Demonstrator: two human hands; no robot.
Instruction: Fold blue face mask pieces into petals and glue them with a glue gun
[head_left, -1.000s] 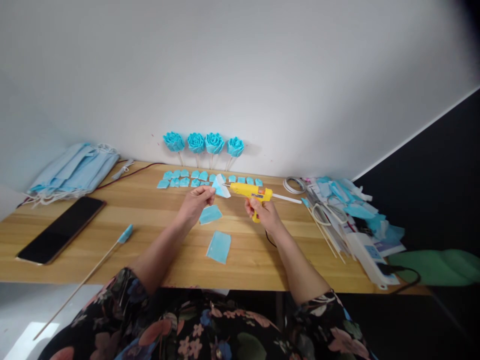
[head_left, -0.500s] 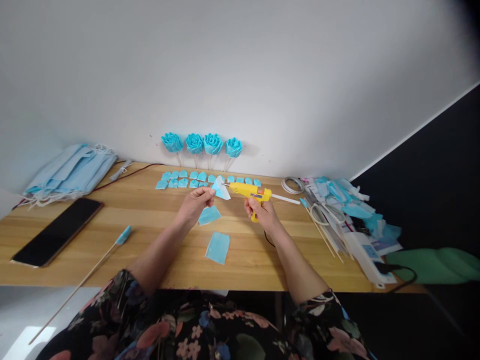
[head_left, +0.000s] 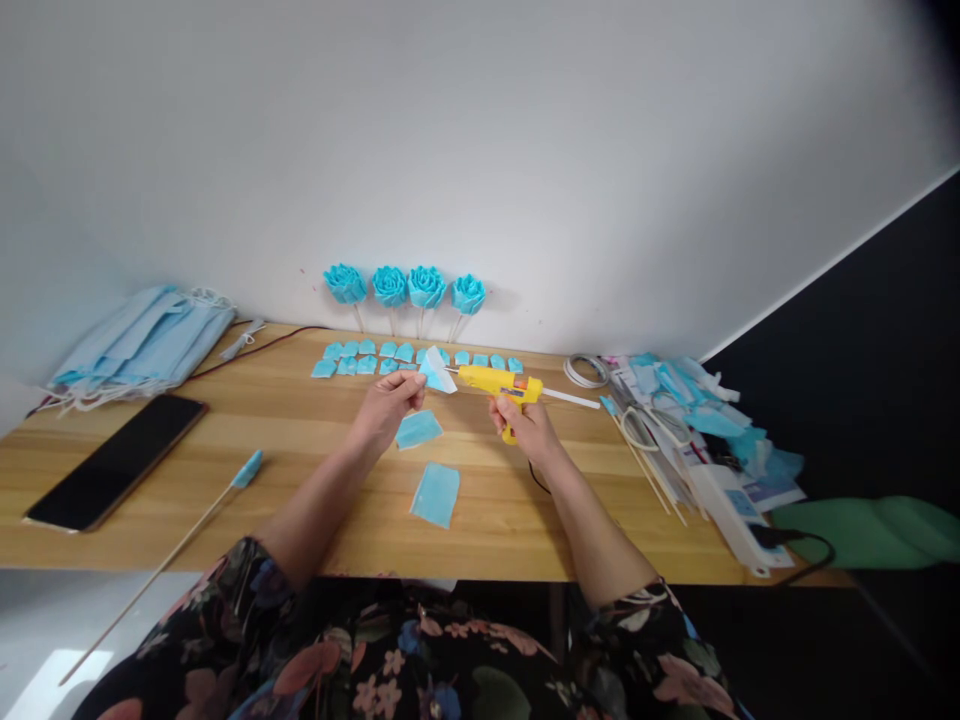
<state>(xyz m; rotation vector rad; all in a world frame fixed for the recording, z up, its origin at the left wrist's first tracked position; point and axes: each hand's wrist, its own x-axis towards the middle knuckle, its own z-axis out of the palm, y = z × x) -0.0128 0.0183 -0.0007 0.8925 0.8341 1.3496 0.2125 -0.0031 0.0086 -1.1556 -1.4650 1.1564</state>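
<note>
Between its fingertips my left hand (head_left: 390, 405) pinches a small blue-and-white piece of mask fabric (head_left: 437, 372), folded to a point. A yellow hot glue gun (head_left: 495, 380) is gripped in my right hand (head_left: 529, 425), its nozzle at the fabric's white edge; whether it touches I cannot tell. A white glue stick (head_left: 571, 398) sticks out of the gun's back. Under my hands lie two flat blue fabric pieces, one nearer the back (head_left: 418, 430) and one in front (head_left: 436, 495). Behind them run two rows of small folded blue petals (head_left: 366, 365).
Several blue fabric roses (head_left: 389, 286) on sticks lean on the wall. Left are stacked masks (head_left: 142, 340), a phone (head_left: 112, 462) and a blue-tipped stick (head_left: 180, 545) overhanging the edge. Right are a wire coil (head_left: 586, 371), scissors (head_left: 652, 428), fabric scraps (head_left: 690, 395) and a power strip (head_left: 735, 515).
My left hand has shifted slightly left with the fabric piece, whose white edge has moved along the nozzle. My right hand and the glue gun look almost still.
</note>
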